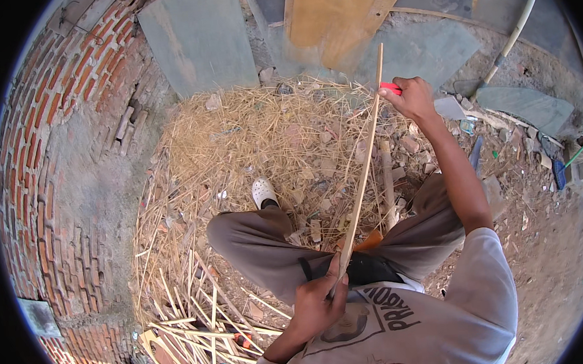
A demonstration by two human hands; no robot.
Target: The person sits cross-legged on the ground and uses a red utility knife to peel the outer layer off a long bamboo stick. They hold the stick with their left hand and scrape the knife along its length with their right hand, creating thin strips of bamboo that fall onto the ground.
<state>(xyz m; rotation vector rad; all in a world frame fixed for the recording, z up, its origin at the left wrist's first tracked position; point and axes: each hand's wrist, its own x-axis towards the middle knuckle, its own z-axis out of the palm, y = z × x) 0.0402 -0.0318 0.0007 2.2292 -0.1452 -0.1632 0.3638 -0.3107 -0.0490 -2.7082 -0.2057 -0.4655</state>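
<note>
Two hands are closed on one long bamboo strip (pixel 363 171), which is held slanting across a seated person's lap.

The near end of the strip is pinched in the left hand (pixel 321 299) just above the lap, apparently so that it is kept steady against the body. Far up the strip, a red-handled tool (pixel 390 88) is gripped in the right hand (pixel 411 98) with the fingers wrapped shut and is pressed to the strip's edge; its blade cannot be made out. The arm is stretched out, seemingly so that the whole length can be worked. A heap of pale shavings (pixel 263 137) is spread over the ground beyond the white shoe (pixel 263 191), and cut bamboo slats (pixel 200 322) are piled near left, beside the brick wall (pixel 51 128).
</note>
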